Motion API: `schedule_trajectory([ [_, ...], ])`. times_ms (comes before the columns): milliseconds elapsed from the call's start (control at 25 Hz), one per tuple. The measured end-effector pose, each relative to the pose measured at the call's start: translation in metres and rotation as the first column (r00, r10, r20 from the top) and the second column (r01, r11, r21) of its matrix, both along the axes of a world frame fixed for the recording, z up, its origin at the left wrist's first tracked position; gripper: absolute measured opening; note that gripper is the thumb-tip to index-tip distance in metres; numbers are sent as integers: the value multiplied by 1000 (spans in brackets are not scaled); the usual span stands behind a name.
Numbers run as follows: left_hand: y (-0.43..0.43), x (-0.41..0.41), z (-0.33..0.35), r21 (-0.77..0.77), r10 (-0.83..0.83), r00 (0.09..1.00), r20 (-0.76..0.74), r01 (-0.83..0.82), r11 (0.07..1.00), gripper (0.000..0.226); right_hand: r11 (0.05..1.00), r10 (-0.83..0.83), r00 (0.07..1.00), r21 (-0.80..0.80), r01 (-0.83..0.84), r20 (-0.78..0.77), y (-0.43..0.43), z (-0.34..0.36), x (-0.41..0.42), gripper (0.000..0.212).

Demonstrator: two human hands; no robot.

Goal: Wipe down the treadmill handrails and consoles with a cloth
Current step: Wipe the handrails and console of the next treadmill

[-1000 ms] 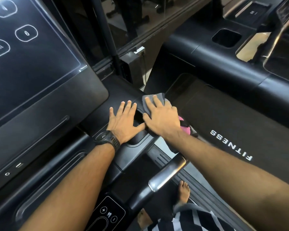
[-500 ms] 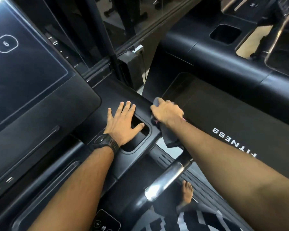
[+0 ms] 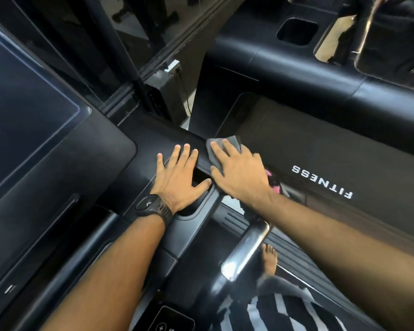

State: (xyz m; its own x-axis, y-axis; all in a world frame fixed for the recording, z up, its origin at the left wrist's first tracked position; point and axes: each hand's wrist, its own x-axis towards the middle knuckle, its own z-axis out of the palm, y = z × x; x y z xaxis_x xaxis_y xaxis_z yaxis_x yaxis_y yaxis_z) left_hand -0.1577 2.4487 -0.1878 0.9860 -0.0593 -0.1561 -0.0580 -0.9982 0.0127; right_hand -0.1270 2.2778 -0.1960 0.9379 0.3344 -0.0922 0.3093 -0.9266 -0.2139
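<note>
1. Hands first: the left hand [image 3: 179,177] lies flat on the black tray [image 3: 151,149], fingers spread over the cup pocket [image 3: 199,177], and holds nothing. The right hand [image 3: 239,174] is flat too, its straight fingers pressing the grey cloth [image 3: 225,145] onto the tray's outer edge. The two hands sit just beside each other.
2. Good wiping here, I think, means pushing down with the whole palm and sliding along the edge in long strokes, not little dabs (the left hand can prop the body up).
3. Cloth end pokes out past the fingertips and points away from the person, toward the next treadmill [image 3: 320,149]. Its long way seems to run along the hand. The part under the palm is hidden.
4. Lower down, the shiny handrail [image 3: 246,252] points back toward the person. It runs on a slant.
</note>
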Motion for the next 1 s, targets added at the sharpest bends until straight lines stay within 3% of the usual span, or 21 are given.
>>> schedule_trajectory([
  [40, 0, 1, 0, 0, -5, 1000, -2, 5, 1000, 88, 998, 24, 999, 56, -22, -36, -7, -2, 14, 62],
  [120, -1, 0, 0, -5, 8, 1000, -18, -8, 1000, 92, 956, -243, 936, 102, 276, -254, -10, 7, 42, 51],
  [160, -4, -1, -1, -13, 20, 1000, -24, -20, 1000, 95, 922, -352, 888, 50, 383, -296, -7, 9, 41, 48],
  [200, -7, -2, -2, -18, 30, 999, -25, -31, 999, 98, 926, -372, 903, -21, 376, -217, -3, 4, 34, 49],
  [240, -10, -2, -2, -17, 40, 999, -22, -40, 999, 101, 955, -290, 952, -91, 281, -100, 0, 2, 15, 53],
  [320, -14, -1, -4, -4, 46, 999, -6, -46, 999, 103, 995, -94, 995, -36, 95, 16, -1, -4, -6, 59],
  [360, -15, 0, -5, 0, 45, 999, 0, -45, 999, 104, 998, -60, 998, 12, 61, -36, -9, -4, 7, 57],
  [440, -15, 0, -5, 0, 43, 999, -6, -43, 999, 104, 949, -274, 918, 76, 307, -287, -18, 8, 39, 46],
  [480, -15, -1, -6, 0, 39, 999, -4, -39, 999, 103, 919, -364, 866, 19, 394, -342, -17, 12, 39, 43],
  [560, -15, -3, -6, 2, 22, 1000, 14, -23, 1000, 100, 952, -303, 943, -101, 290, -139, -10, 4, 15, 47],
  [640, -16, -2, -3, 7, 6, 1000, 16, -6, 1000, 96, 989, -144, 990, -16, 144, 9, -4, -2, -9, 56],
  [680, -17, 0, -2, 4, 4, 1000, 15, -4, 1000, 95, 991, -127, 992, 30, 127, -30, -11, -3, 3, 55],
  [760, -19, 0, -1, -1, 4, 1000, -1, -4, 1000, 94, 934, -310, 905, 85, 348, -292, -21, 10, 33, 45],
  [800, -19, 0, -1, 2, 2, 1000, -2, -2, 1000, 93, 913, -370, 870, 42, 405, -326, -22, 11, 33, 41],
  [880, -20, 0, -2, 4, 2, 1000, 6, -2, 1000, 92, 966, -258, 961, -4, 259, -100, -18, 4, 9, 47],
  [920, -20, 0, -2, 3, 3, 1000, 7, -3, 1000, 92, 984, -163, 986, 75, 164, -29, -16, 1, -4, 53],
  [960, -20, 1, -1, 4, 1, 1000, 8, -1, 1000, 92, 993, -74, 996, 84, 78, -54, -19, -1, -3, 57],
  [1000, -21, 3, -1, 2, -1, 1000, 8, 1, 1000, 91, 984, -110, 986, 126, 125, -123, -27, -4, 14, 56],
])
